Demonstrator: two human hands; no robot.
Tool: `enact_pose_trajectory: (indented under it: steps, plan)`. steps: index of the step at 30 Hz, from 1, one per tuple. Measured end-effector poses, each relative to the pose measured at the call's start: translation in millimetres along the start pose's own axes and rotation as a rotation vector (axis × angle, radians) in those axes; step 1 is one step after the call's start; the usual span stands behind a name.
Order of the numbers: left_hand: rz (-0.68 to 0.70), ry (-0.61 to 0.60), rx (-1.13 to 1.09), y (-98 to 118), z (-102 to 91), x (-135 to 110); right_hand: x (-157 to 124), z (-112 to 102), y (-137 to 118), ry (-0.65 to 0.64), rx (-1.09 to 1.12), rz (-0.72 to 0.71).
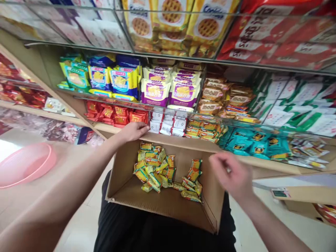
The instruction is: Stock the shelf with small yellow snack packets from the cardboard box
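An open cardboard box rests against my dark-trousered lap, its far edge against the shelf. Inside lie small yellow-and-green snack packets, heaped at the left, with a smaller group at the right. My left hand is closed over the box's far left edge, just in front of red packets. Near the box's far right corner is my right hand, blurred, with curled fingers; what it holds, if anything, cannot be made out. Similar yellow-orange packets lie on the shelf beyond the box.
White packets and teal packets share the low shelf. Glass-fronted tiers above hold purple cracker bags and yellow cookie bags. A pink basket stands on the floor at the left.
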State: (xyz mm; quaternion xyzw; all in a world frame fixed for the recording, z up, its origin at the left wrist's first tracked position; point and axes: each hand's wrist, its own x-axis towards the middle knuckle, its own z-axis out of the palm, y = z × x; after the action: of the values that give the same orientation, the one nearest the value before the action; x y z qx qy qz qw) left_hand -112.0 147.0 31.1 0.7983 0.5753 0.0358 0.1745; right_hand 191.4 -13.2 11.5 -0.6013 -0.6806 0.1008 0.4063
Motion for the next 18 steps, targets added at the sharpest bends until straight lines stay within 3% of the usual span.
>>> enact_pose_trajectory:
  steps: [2, 3, 4, 7, 9, 11, 13, 18]
  plan:
    - [-0.036, 0.031, -0.028, -6, 8.2, -2, -18, 40, -20, -0.400, 0.079, -0.158]
    - [-0.040, 0.037, -0.042, -7, 11.4, -2, -24, 66, -23, -0.553, 0.077, -0.164]
    - [-0.044, 0.044, -0.054, -6, 13.9, -3, -28, 94, -23, -0.623, 0.073, -0.125]
    - [-0.068, 0.072, -0.076, -4, 16.2, -6, -31, 169, -15, -0.658, 0.059, -0.012]
    - [-0.086, 0.089, -0.069, -3, 15.9, -9, -30, 201, -12, -0.616, 0.056, 0.061]
    - [-0.111, 0.105, -0.068, -2, 16.2, -11, -31, 214, -12, -0.544, 0.090, 0.122]
    - [-0.120, 0.134, -0.078, -3, 17.6, -11, -34, 211, -13, -0.457, 0.179, 0.177]
    - [-0.088, 0.254, -0.140, -8, 19.9, -6, -36, 171, -16, -0.354, 0.686, 0.554]
